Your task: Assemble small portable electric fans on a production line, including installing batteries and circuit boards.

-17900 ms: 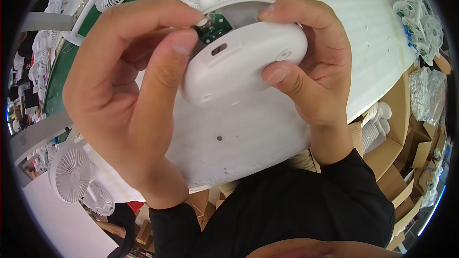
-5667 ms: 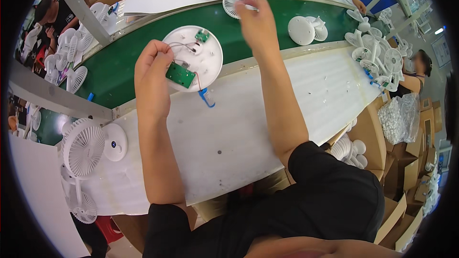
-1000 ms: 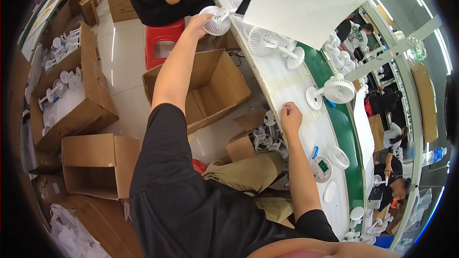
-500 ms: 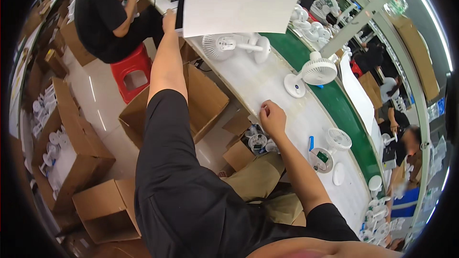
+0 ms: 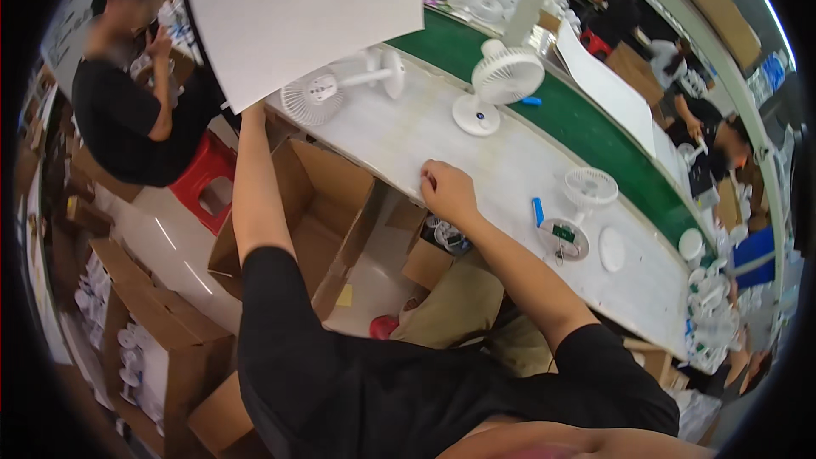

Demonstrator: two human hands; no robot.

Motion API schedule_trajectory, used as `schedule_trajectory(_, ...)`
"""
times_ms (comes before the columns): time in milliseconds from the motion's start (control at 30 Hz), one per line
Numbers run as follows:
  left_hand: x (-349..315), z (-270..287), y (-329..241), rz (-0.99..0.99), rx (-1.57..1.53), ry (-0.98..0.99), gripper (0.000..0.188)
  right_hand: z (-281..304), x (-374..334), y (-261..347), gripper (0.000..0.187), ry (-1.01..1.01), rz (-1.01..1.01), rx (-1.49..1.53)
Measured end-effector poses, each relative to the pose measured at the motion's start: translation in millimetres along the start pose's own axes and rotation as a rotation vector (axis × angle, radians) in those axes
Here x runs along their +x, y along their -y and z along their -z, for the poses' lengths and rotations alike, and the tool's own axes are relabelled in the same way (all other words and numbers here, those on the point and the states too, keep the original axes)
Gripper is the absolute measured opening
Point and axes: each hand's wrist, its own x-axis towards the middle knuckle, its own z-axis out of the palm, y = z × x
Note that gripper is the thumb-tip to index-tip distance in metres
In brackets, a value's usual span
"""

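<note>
My left arm reaches far forward to the lower corner of a large white panel (image 5: 314,13); the left hand is behind it, its fingers hidden. On the near edge of the white worktable (image 5: 399,140) rests my right hand (image 5: 450,191), fingers curled in a loose fist, nothing visible in it. To its right lies a white fan (image 5: 590,189) with its base (image 5: 568,238) opened, showing a green circuit board. A blue stick-shaped tool (image 5: 538,212) and a white oval cover (image 5: 611,249) flank it. Another fan (image 5: 507,76) stands farther back; one more (image 5: 313,98) lies partly below the panel.
A green conveyor belt (image 5: 552,119) runs behind the table. Below the table's near edge is an open cardboard box (image 5: 336,229). At left, a person (image 5: 119,119) sits on a red stool (image 5: 204,174). Fan parts (image 5: 714,306) pile up at the right end.
The whole view has shifted, with table and fans now farther left. My left hand, partly visible before at the panel's edge, is now behind the panel. My right hand stays curled at the table edge.
</note>
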Motion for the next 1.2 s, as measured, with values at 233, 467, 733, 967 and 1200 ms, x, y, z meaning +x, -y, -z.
schedule_trajectory(233, -109.1, 20.5, -2.6, -0.081, -0.24, 0.254, 0.069, 29.3, -2.0, -46.7, 0.011, -0.065, 0.008, 0.117)
schedule_trajectory(467, -365.5, 44.0, -117.4, 0.265, -0.339, 0.681, 0.021, 117.1, -44.5, -73.6, 0.012, -0.19, -0.002, 0.427)
schedule_trajectory(733, -624.7, -83.7, -194.8, -0.346, 0.02, 1.454, 0.038, 344.2, -131.1, -184.9, 0.02, -0.327, 0.017, 0.633)
schedule_trajectory(967, -670.5, -176.8, -160.9, -0.504, 0.073, 1.887, 0.043, 369.2, -202.0, -310.4, 0.017, -0.277, -0.266, 0.648)
schedule_trajectory(1200, -671.9, -192.7, -162.6, -0.312, 0.005, 1.915, 0.047, 319.1, -216.0, -313.1, 0.021, -0.13, -0.26, 0.529)
